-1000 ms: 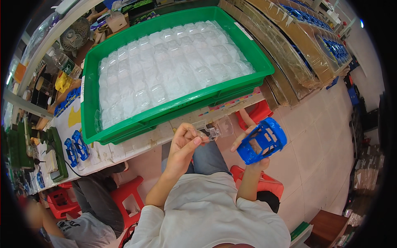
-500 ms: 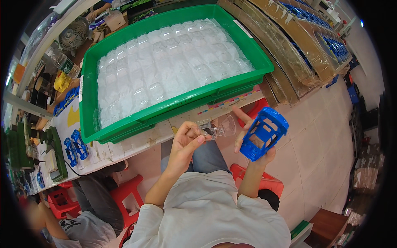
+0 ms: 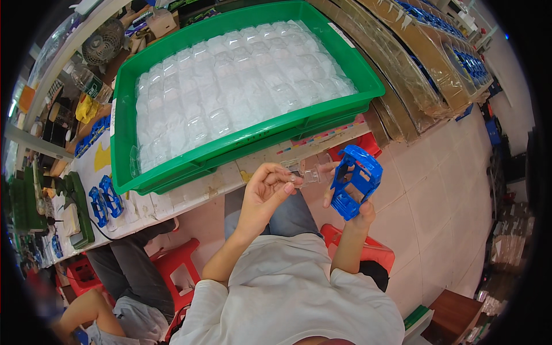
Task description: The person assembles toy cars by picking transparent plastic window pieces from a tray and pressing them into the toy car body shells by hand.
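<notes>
My left hand (image 3: 265,192) pinches a clear plastic window piece (image 3: 312,176) between thumb and fingers, in front of the green tray. My right hand (image 3: 362,219) grips a blue plastic toy car body (image 3: 357,183) with window openings, held tilted on its side. The far end of the clear piece reaches the fingers of my right hand, beside the car body; whether it touches them I cannot tell. Beyond both hands, the large green tray (image 3: 253,136) holds rows of clear moulded plastic pieces (image 3: 230,75) over white sheeting.
More blue car bodies (image 3: 106,198) stand on the white table (image 3: 152,214) at the left, by a green tool (image 3: 77,210). Cardboard trays (image 3: 397,86) lean at the right. A co-worker's arm (image 3: 92,310) shows at lower left, near a red stool (image 3: 178,267).
The car body has turned in my right hand and shifted slightly left. My left hand has moved a little right with the clear piece, closer to the car body. The co-worker's arm has shifted.
</notes>
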Demonstrator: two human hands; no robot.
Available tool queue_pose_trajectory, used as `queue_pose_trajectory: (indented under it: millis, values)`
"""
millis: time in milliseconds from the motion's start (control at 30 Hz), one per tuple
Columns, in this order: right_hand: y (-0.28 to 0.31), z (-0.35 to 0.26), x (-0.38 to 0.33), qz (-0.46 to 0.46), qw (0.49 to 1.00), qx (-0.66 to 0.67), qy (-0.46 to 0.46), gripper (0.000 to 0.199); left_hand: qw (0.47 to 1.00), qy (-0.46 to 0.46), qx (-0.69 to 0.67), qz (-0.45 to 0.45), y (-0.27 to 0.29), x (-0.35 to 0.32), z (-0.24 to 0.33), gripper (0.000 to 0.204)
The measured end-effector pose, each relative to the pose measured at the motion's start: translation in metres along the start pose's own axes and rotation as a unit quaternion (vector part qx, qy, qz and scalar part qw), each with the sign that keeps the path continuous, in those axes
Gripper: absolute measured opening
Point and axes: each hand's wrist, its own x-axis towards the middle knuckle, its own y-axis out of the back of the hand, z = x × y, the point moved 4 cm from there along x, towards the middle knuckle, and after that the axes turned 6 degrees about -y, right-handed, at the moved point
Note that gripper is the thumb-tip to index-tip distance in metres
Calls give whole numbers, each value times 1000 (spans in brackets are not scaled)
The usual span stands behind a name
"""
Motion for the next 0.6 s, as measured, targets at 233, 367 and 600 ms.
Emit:
queue_pose_trajectory:
  millis: [233,367,600]
  values:
    - [2,-3,6,-123,981,149,-1,80,1000,8,17,0,2,-1,-2,19]
    - [2,-1,1,-27,995,99,7,81,1000,4,4,9,2,1,-5,18]
    - [12,0,-4,0,998,61,-9,85,1000,-10,-1,20,0,4,-5,18]
